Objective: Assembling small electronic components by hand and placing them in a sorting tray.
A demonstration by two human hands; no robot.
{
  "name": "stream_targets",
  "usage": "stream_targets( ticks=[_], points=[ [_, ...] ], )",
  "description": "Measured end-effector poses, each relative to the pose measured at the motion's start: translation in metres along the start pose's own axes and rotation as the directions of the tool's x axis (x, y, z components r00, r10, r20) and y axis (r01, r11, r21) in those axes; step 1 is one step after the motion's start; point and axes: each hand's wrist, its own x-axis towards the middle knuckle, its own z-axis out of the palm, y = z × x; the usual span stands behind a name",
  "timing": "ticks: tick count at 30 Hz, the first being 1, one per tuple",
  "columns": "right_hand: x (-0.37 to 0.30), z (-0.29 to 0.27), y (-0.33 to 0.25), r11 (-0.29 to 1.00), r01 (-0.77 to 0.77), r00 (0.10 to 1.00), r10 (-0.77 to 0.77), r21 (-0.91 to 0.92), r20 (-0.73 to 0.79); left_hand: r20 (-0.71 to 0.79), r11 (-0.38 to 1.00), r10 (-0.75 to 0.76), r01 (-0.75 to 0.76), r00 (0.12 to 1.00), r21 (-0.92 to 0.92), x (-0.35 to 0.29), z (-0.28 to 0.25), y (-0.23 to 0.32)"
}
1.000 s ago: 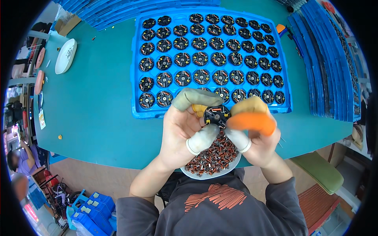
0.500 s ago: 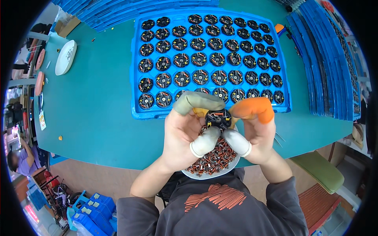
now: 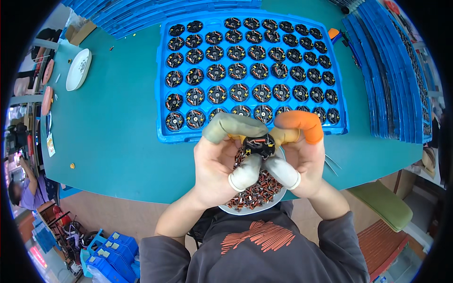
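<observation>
Between both hands I hold a round black motor brush holder-like part (image 3: 259, 145) with small copper-coloured and yellow pieces on it. My left hand (image 3: 222, 158) grips its left side with thumb and index finger, in finger cots of grey-green and white. On the right side my right hand (image 3: 301, 155) pinches it too, its fingers in orange, yellow and white cots. Beneath them a white bowl (image 3: 276, 203) is full of small copper-wound pieces (image 3: 255, 194). Beyond the hands, rows of similar black round parts (image 3: 238, 70) sit in a blue tray (image 3: 163, 94).
Stacks of blue trays (image 3: 384, 70) stand at the right and along the far edge (image 3: 155, 16). A white dish (image 3: 79, 69) lies at the left of the green table (image 3: 113, 137). Thin metal tweezers (image 3: 333, 162) lie right of my right hand. A person (image 3: 34, 188) is at far left.
The round black part has tilted and shifted slightly left in my fingers. Both hands have moved a little to the left, still gripping it.
</observation>
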Motion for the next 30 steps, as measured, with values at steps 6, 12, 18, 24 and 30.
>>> stream_targets(
  ticks=[6,12,18,24,30],
  points=[
    [0.007,-0.017,-0.012,0.962,0.042,0.996,-0.020,-0.270,0.085,-0.018,0.997,-0.029,0.027,0.999,-0.071,0.001,-0.005,-0.002],
    [0.005,-0.013,-0.011,0.998,-0.009,1.000,0.011,-0.068,0.021,0.052,1.000,-0.011,0.012,0.999,-0.018,0.002,-0.002,0.001],
    [0.002,-0.010,-0.010,0.997,-0.071,0.996,0.071,0.004,-0.054,0.063,0.998,-0.054,0.053,0.997,0.025,0.006,-0.006,0.003],
    [-0.005,0.001,-0.007,0.512,0.466,0.839,0.002,-0.722,0.544,-0.087,0.992,-0.124,0.123,0.988,-0.026,0.019,-0.021,0.009],
    [-0.017,0.011,0.002,0.471,0.521,0.777,0.084,-0.712,0.624,-0.065,0.797,-0.201,0.202,0.977,0.570,0.104,-0.070,0.019]
  ],
)
